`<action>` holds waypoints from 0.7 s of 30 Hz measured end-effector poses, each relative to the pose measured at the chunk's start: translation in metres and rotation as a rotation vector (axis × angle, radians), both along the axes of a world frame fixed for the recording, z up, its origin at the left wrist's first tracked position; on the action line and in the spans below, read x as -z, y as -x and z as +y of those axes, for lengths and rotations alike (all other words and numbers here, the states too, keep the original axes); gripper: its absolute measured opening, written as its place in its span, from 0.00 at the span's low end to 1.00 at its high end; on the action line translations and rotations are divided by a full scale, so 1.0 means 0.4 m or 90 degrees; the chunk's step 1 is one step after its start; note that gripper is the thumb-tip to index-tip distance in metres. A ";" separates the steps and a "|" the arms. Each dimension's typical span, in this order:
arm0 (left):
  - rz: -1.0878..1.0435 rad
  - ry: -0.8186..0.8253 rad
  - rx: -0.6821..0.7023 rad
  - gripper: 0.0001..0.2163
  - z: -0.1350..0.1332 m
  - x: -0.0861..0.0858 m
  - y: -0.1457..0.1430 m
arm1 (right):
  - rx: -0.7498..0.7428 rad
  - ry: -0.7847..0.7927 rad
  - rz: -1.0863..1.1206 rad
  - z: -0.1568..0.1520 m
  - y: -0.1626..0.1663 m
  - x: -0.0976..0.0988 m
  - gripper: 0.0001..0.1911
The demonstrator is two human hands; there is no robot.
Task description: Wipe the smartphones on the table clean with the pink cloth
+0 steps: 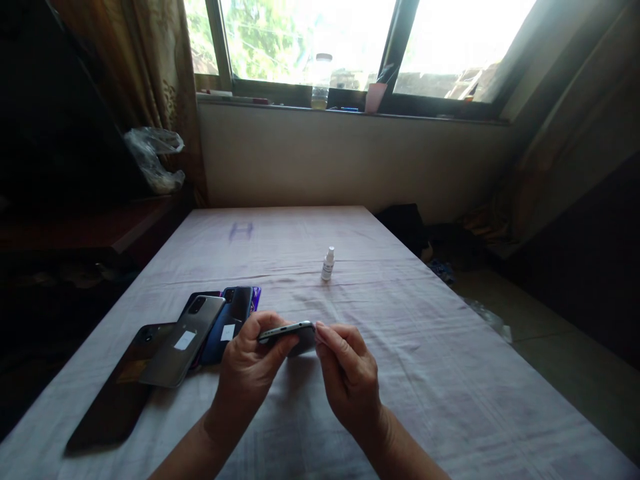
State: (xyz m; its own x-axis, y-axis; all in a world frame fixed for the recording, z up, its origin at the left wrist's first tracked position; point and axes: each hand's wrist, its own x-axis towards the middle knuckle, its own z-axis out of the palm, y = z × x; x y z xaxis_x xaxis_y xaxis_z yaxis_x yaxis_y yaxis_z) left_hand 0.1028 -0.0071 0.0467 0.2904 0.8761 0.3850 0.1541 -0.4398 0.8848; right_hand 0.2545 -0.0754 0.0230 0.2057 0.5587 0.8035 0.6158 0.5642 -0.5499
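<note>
My left hand [253, 360] is closed around a smartphone [286, 331], which is raised above the bed with its slim port edge facing me. At the phone's right corner, my right hand [349, 367] has its thumb and fingers pinched together; whatever they hold, if anything, is too small to make out. Left of my hands lie several other phones, overlapping: a dark phone [117, 393], a grey phone [193, 340] with a white sticker, and a blue phone [234, 319] also bearing a sticker. A small white spray bottle [327, 265] stands upright beyond my hands.
A pale sheet [430, 393] covers the bed-like surface, with its right edge dropping to a tiled floor [550, 353]. At the left stands a dark wooden table [125, 227] with a plastic bag [155, 160]. A jar [321, 83] and a pink cup [375, 97] sit on the windowsill.
</note>
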 end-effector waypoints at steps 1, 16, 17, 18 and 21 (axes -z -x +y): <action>-0.016 0.032 0.015 0.13 0.006 0.005 -0.013 | 0.011 -0.007 0.005 0.001 -0.004 0.000 0.27; 0.134 0.087 0.169 0.15 0.064 0.111 -0.032 | 0.128 -0.009 -0.067 0.023 -0.081 0.009 0.24; 0.122 0.107 0.175 0.16 0.068 0.116 -0.031 | 0.131 -0.009 -0.063 0.026 -0.084 0.011 0.24; 0.101 0.128 0.185 0.16 0.071 0.118 -0.030 | 0.134 -0.010 -0.059 0.029 -0.087 0.015 0.24; 0.042 0.185 0.245 0.18 0.078 0.109 -0.028 | 0.143 -0.007 -0.052 0.037 -0.099 0.025 0.22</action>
State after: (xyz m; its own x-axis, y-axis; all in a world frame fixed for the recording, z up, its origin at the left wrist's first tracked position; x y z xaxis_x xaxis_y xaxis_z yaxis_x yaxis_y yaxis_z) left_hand 0.1139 0.0240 0.0030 0.6301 0.7687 0.1097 0.0890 -0.2119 0.9732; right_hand 0.2941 -0.0607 0.0128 0.2577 0.4970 0.8286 0.7692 0.4134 -0.4872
